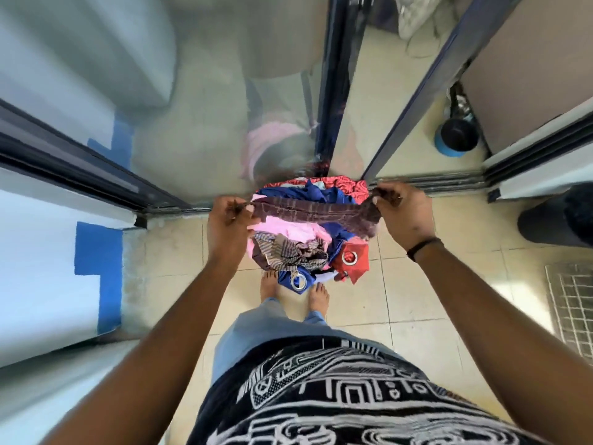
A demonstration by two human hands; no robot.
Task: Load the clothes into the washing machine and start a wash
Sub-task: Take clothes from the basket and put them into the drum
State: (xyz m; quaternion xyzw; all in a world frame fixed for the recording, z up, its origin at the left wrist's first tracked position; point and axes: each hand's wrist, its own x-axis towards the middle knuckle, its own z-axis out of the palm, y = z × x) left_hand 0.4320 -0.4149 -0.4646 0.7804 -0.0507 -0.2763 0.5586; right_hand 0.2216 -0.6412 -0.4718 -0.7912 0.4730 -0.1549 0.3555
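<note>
A brown patterned cloth [313,213] is stretched level between my two hands, above a laundry bag. My left hand [226,223] pinches its left end and my right hand [402,213] pinches its right end. Below it, the red and blue laundry bag [349,256] with metal eyelets stands on the tiled floor just in front of my bare feet. It is heaped with clothes [290,248]: pink, blue, red and striped brown pieces. No washing machine is in view.
A sliding glass door with a dark frame [330,91] stands right behind the bag, its track [426,181] running across the floor. A dark pot on a blue base [455,136] sits beyond it. At right are a dark bin [558,216] and a floor grate [574,306].
</note>
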